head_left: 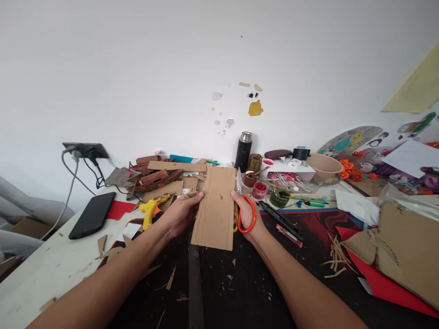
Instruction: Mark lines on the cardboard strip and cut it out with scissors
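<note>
A rectangular piece of brown cardboard (215, 210) is held up over the dark mat, its long side running away from me. My left hand (181, 211) grips its left edge, thumb on the face. At the right edge, my right hand (247, 214) pinches the same piece. Scissors (254, 219) with red-orange and yellow handles hang on my right hand, their blades pointing away from me beside the cardboard. Behind my left hand lies a yellow glue gun (149, 210). Under the cardboard, a dark strip (195, 288) runs towards me on the mat.
A phone (93, 214) lies at the left. Cardboard models (154, 178), a black flask (243, 153), paint jars (259, 189) and a bowl (324, 165) stand along the wall. Black pens (283, 221), red paper (394, 283) and large cardboard (409, 251) lie at the right. Scraps dot the mat.
</note>
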`<state>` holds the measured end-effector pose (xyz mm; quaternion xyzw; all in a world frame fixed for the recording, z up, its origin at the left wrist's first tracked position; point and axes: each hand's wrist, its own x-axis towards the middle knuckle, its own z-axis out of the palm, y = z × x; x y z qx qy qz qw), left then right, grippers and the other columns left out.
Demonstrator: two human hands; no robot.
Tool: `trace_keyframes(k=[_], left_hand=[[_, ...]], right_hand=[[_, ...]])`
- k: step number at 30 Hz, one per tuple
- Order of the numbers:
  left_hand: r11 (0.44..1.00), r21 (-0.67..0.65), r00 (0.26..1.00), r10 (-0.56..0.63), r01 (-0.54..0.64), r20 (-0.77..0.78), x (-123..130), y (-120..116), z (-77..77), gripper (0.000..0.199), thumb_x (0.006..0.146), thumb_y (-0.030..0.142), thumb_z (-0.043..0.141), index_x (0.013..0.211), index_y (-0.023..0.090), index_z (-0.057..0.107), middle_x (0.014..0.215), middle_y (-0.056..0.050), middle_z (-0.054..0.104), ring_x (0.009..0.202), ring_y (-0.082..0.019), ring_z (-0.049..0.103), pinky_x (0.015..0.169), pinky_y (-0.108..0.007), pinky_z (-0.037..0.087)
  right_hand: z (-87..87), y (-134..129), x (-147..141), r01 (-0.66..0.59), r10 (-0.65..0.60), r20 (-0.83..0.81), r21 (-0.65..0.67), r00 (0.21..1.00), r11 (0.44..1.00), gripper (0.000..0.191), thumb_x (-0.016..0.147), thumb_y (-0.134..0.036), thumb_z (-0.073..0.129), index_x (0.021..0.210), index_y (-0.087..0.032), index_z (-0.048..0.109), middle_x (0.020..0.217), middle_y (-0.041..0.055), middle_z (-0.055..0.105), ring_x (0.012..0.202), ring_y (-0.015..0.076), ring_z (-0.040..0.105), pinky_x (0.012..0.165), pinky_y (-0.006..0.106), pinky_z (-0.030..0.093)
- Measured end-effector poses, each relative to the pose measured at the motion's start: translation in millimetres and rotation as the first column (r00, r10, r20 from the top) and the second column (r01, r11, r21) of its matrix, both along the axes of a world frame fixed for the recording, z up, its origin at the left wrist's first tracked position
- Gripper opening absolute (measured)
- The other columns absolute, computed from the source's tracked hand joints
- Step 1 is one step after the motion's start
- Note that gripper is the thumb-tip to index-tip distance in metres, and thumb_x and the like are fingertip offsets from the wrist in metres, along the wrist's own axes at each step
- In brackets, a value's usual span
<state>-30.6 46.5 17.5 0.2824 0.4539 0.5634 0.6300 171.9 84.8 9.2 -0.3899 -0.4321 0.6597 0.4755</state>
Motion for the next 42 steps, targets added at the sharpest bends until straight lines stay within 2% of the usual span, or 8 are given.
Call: trace_keyframes(k=[3, 7, 11, 17, 24, 29, 36, 42], left_hand=[[0.999, 0.024, 0.999, 0.026, -0.025, -0.047, -3.1, 0.1, 1.5, 0.035, 0.078, 0.036, 0.097, 0.098, 0.016, 0.076, 0.086, -0.009, 0.081, 0.076, -0.025, 0.078, 0.065, -0.031, 0.059], [0.994, 0.074, 0.991, 0.088, -0.080, -0.101, -12.1, 3.7, 4.9, 0.041, 0.074, 0.044, 0.098, 0.097, 0.018, 0.075, 0.082, -0.006, 0.080, 0.074, -0.024, 0.077, 0.062, -0.029, 0.055], [0.987, 0.116, 0.982, 0.130, -0.114, -0.139, -18.5, 8.1, 5.4, 0.045, 0.073, 0.049, 0.097, 0.097, 0.018, 0.074, 0.085, -0.006, 0.079, 0.075, -0.022, 0.075, 0.060, -0.027, 0.052], [0.982, 0.145, 0.975, 0.146, -0.122, -0.169, -19.6, 10.2, 0.4, 0.050, 0.070, 0.056, 0.098, 0.094, 0.019, 0.074, 0.088, -0.006, 0.079, 0.072, -0.020, 0.071, 0.059, -0.027, 0.048], [0.981, 0.156, 0.971, 0.146, -0.117, -0.189, -20.6, 11.3, -1.2, 0.050, 0.066, 0.057, 0.098, 0.088, 0.020, 0.073, 0.086, -0.005, 0.077, 0.071, -0.019, 0.068, 0.061, -0.028, 0.048], [0.980, 0.154, 0.959, 0.161, -0.127, -0.235, -17.2, 8.0, 3.1, 0.054, 0.063, 0.061, 0.099, 0.086, 0.020, 0.073, 0.085, -0.006, 0.077, 0.071, -0.021, 0.068, 0.062, -0.029, 0.049], [0.952, 0.223, 0.932, 0.263, -0.209, -0.249, -17.2, 6.5, 15.3, 0.057, 0.058, 0.060, 0.102, 0.077, 0.021, 0.065, 0.084, -0.001, 0.069, 0.072, -0.017, 0.062, 0.056, -0.024, 0.045], [0.926, 0.256, 0.910, 0.339, -0.278, -0.237, -25.2, 11.0, 14.6, 0.059, 0.056, 0.062, 0.101, 0.079, 0.021, 0.066, 0.082, 0.000, 0.065, 0.072, -0.015, 0.058, 0.057, -0.023, 0.045]], right_hand=[[1.7, -1.6, -2.0, -0.018, 0.017, -0.029, -0.035, 0.999, 0.999, 0.066, 0.074, -0.077, 0.083, 0.055, -0.023, 0.050, 0.043, -0.0052, 0.045, 0.034, 0.0095, 0.041, 0.033, 0.023, 0.035], [1.5, -2.9, -2.4, -0.109, 0.109, -0.023, 0.014, 0.994, 0.994, 0.071, 0.077, -0.080, 0.082, 0.052, -0.022, 0.049, 0.040, -0.0050, 0.043, 0.030, 0.0081, 0.039, 0.032, 0.022, 0.031], [-1.2, -3.3, -2.9, -0.147, 0.148, -0.004, 0.057, 0.989, 0.987, 0.069, 0.077, -0.080, 0.082, 0.057, -0.023, 0.050, 0.041, -0.0059, 0.044, 0.030, 0.0085, 0.042, 0.032, 0.021, 0.032], [-3.5, -2.5, -3.1, -0.167, 0.165, 0.023, 0.067, 0.986, 0.984, 0.058, 0.078, -0.072, 0.084, 0.070, -0.023, 0.054, 0.043, -0.0082, 0.049, 0.030, 0.0087, 0.043, 0.032, 0.019, 0.035], [-1.2, -3.0, -4.1, -0.152, 0.151, 0.012, 0.052, 0.988, 0.987, 0.053, 0.076, -0.067, 0.084, 0.074, -0.023, 0.054, 0.044, -0.0092, 0.050, 0.030, 0.0086, 0.043, 0.032, 0.019, 0.037], [-0.7, -4.1, -4.9, -0.167, 0.165, 0.038, 0.055, 0.986, 0.984, 0.053, 0.078, -0.067, 0.081, 0.070, -0.023, 0.053, 0.043, -0.0084, 0.049, 0.030, 0.0082, 0.044, 0.032, 0.019, 0.035], [-0.6, -4.4, -5.5, -0.153, 0.151, 0.032, 0.051, 0.988, 0.987, 0.056, 0.079, -0.070, 0.082, 0.072, -0.023, 0.053, 0.044, -0.0086, 0.049, 0.030, 0.0087, 0.043, 0.033, 0.020, 0.035], [0.2, -6.2, -5.3, -0.158, 0.156, 0.046, 0.056, 0.987, 0.986, 0.056, 0.080, -0.072, 0.081, 0.074, -0.023, 0.054, 0.044, -0.0084, 0.050, 0.030, 0.0095, 0.045, 0.033, 0.020, 0.035]])
